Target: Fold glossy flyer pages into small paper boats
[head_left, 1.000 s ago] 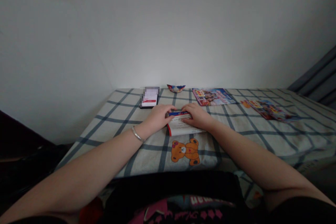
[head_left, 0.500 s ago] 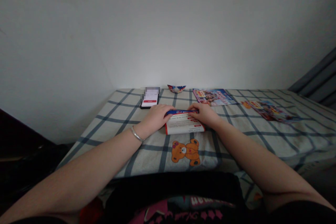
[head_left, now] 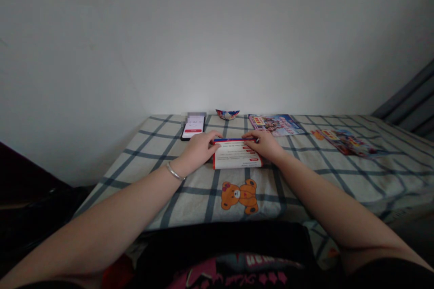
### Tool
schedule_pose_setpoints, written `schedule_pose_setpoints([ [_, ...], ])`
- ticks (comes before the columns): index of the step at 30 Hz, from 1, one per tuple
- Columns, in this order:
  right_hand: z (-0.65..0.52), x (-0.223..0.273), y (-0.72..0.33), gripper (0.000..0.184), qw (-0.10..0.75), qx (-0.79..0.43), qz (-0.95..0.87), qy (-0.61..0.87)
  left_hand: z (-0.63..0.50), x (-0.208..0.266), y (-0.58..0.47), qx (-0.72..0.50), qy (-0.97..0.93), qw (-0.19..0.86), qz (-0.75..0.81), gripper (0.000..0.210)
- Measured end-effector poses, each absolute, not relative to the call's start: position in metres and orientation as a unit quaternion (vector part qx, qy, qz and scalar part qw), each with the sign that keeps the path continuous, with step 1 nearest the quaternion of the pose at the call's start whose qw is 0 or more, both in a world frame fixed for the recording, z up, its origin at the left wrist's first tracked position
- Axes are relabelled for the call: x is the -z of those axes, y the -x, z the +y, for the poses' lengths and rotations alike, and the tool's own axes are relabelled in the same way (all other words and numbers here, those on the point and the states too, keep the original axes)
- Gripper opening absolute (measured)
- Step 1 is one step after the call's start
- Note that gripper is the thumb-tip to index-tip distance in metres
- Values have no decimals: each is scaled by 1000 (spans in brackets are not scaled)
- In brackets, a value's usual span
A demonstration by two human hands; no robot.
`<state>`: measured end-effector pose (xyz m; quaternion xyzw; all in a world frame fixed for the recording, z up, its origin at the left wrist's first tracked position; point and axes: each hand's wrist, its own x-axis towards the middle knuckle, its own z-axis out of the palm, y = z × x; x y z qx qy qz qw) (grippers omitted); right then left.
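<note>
"Toward the front edge of the tabletop (head_left: 149,153), about midway along, what do the hands have?"

"A folded sheet (head_left: 233,156), white and printed, with red sides and a blue strip along its far edge. It is just behind a printed teddy bear (head_left: 239,196) on the checked cloth (head_left: 315,165)."

"How does the left hand (head_left: 200,149) hold it?"

"It pinches the far left corner, thumb on the near face and fingers behind the edge. A silver bangle (head_left: 175,171) circles that wrist."

"And the right hand (head_left: 267,146)?"

"It pinches the far right corner, thumb nearer, fingers reaching along the blue strip."

"What else is around?"

"A phone (head_left: 193,129) lies near the back left corner, screen lit, its top pixelated. To its right, a small boat-shaped piece (head_left: 228,114) in blue and red sits at the back edge, by the wall (head_left: 217,40)."

"Further right?"

"One glossy leaflet (head_left: 278,125) by the back edge, then another leaflet (head_left: 352,143), closer to the right edge and slightly nearer the front"
</note>
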<state>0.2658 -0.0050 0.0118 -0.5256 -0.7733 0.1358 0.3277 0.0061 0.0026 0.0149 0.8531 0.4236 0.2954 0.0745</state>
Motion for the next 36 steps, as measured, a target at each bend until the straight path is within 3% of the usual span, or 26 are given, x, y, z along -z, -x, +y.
schedule_pose_setpoints([
  [7, -5, -14, -268, 22, 291, -108, -752, 581, 3, -16, -5, -296, -838, 67, 454, 20],
  [15, -4, -16, -268, 16, 337, -163, -730, 571, 4, -18, -2, -286, -831, 47, 474, 16],
  [21, -4, -17, -269, 16, 331, -158, -725, 583, 7, -16, 0, -296, -827, 37, 477, 21],
  [36, -2, -14, -272, 8, 349, -144, -724, 577, 7, -19, -1, -297, -823, 38, 483, 11],
])
